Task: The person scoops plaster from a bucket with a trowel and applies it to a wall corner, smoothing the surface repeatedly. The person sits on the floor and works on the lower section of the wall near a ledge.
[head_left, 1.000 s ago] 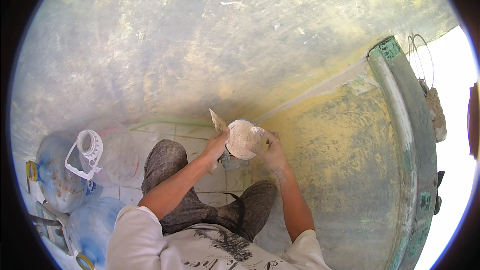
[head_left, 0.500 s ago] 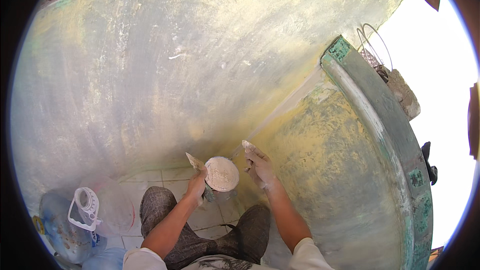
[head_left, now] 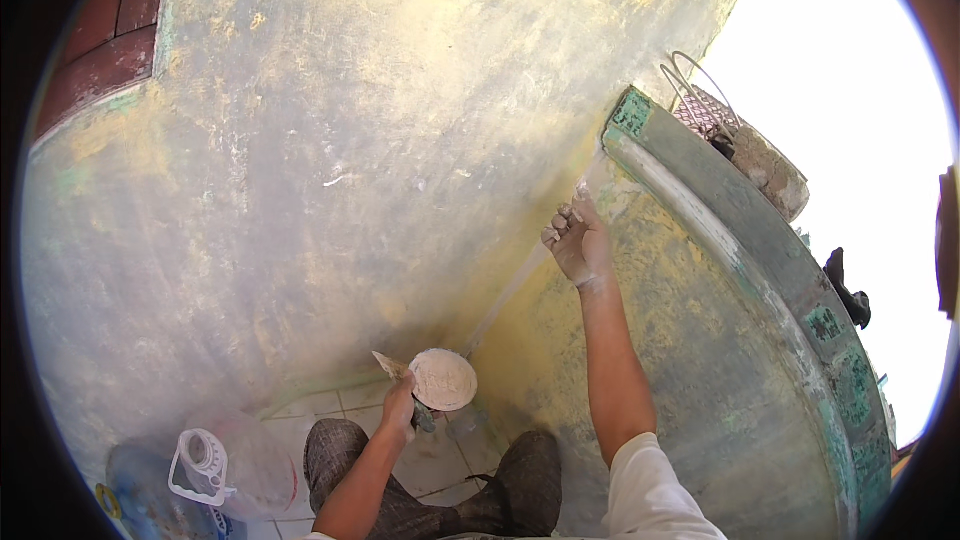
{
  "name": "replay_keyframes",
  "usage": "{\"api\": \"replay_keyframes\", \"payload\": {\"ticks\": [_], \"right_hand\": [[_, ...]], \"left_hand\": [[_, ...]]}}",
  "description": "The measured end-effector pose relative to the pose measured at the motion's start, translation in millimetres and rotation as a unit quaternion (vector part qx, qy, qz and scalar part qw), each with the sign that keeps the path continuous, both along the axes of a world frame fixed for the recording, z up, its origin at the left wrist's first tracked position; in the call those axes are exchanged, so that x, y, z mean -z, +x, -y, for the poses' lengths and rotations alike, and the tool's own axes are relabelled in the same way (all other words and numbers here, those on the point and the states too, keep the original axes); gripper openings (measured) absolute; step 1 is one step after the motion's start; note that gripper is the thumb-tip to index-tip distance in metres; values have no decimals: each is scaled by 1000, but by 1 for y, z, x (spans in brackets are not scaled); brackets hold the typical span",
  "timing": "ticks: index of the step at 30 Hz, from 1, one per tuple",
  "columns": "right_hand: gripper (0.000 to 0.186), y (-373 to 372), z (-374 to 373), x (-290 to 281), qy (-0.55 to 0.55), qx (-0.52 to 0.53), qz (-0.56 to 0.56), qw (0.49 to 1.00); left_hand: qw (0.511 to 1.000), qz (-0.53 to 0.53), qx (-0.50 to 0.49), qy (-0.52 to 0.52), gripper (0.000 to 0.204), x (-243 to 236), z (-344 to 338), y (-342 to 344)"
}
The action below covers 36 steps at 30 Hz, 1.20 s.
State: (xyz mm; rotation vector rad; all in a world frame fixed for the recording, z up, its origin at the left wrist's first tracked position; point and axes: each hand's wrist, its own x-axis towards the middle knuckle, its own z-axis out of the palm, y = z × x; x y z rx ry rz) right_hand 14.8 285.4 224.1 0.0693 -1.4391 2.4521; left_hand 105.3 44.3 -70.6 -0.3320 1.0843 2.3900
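My left hand [head_left: 398, 408] is closed around a shallow round container [head_left: 443, 380] filled with whitish paste. The same hand also grips a putty knife [head_left: 391, 366], its blade coated and pointing up to the left. My right hand [head_left: 578, 245] reaches up into the corner where two walls meet. Its index finger is stretched toward the top of a pale paste-smeared seam [head_left: 510, 298], while the other fingers curl loosely. Whitish paste covers the fingertips, and no tool shows in that hand.
A patchy yellow-grey wall [head_left: 330, 160] fills the left, and a low wall [head_left: 690, 360] with a green-grey ledge [head_left: 740, 190] curves along the right. A block [head_left: 780, 180] rests on the ledge. Clear plastic bottles [head_left: 255, 475] stand at lower left on the tiled floor [head_left: 430, 465].
My right hand has risen along the corner seam, from near the container to close below the ledge's end. The left hand still holds the container and putty knife. The view has shifted.
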Motion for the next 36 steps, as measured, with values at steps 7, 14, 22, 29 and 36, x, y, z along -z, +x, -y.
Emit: {"api": "replay_keyframes", "payload": {"ticks": [7,14,22,29,36], "right_hand": [[51,59,4,97,192,-95,110,970],[53,98,1,241,350,-136,232,898],[93,88,25,369,301,-118,311,894],[96,110,53,473,310,-127,373,865],[91,132,58,590,327,-115,353,869]], "left_hand": [[999,29,26,-24,51,6,2,-1],[995,46,-3,-92,49,29,0,-10],[972,153,8,-180,45,123,-2,-4],[940,261,26,-217,39,208,0,34],[840,76,93,-529,44,284,5,48]]}}
